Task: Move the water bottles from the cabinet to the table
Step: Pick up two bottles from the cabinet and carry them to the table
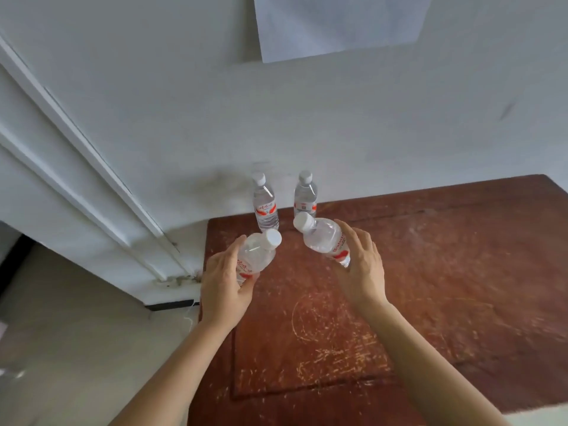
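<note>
The reddish-brown wooden worktop (430,272) looks dull and heavily scratched. Four clear glossy plastic water bottles (266,207) have smooth white plastic caps. The white painted wall (307,118) is matt, scuffed.

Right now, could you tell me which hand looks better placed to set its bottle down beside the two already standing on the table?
Probably the right hand: its bottle hangs over the table, just before the standing pair. The left hand holds its bottle nearer the table's left edge.

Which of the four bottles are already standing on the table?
The two upright bottles by the wall, the left and right; the other two are tilted, held in hands.
</note>
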